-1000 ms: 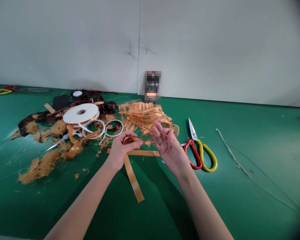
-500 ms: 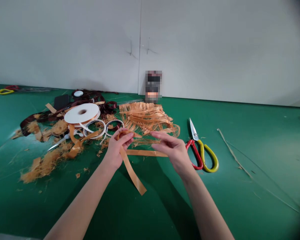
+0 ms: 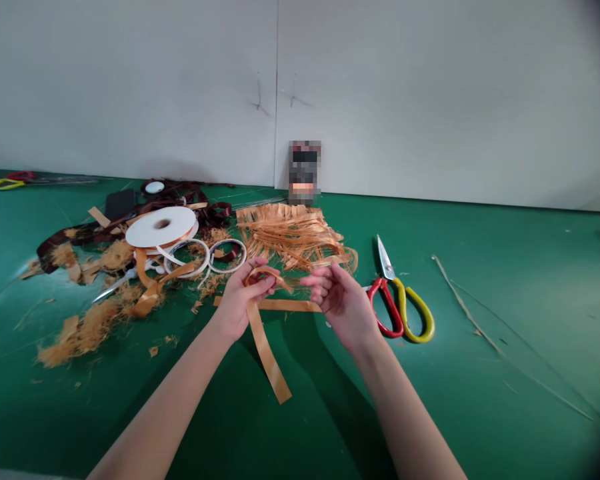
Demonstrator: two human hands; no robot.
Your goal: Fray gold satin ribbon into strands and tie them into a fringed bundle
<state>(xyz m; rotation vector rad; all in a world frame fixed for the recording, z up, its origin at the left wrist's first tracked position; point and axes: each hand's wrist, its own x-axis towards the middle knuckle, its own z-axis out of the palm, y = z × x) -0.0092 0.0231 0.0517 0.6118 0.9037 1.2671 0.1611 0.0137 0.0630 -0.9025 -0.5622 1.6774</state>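
Note:
My left hand (image 3: pixel 244 299) is closed on a tan ribbon (image 3: pixel 269 353), pinching it between thumb and fingers. One end of the ribbon loops over the fingers and points right. Its cut tail hangs down over the green table. Just right of that end, my right hand (image 3: pixel 341 301) is turned palm up with its fingers curled in. Whatever those fingers may hold is too fine to make out. Behind both hands lies a flat tan ribbon strip (image 3: pixel 287 305). Farther back is a pile of fringed tan ribbon pieces (image 3: pixel 290 230).
Scissors (image 3: pixel 395 293) with red and yellow handles lie right of my right hand. Leftward are a white ribbon spool (image 3: pixel 161 227), white rings (image 3: pixel 229 257), loose frayed fibres (image 3: pixel 87 337) and dark brown ribbon (image 3: pixel 200 200). A thin strand (image 3: pixel 480 331) lies far right. A pale wall (image 3: pixel 430 100) stands behind.
My right hand has rolled from palm down to palm up, its fingers curling in. My left hand has moved slightly right with the ribbon.

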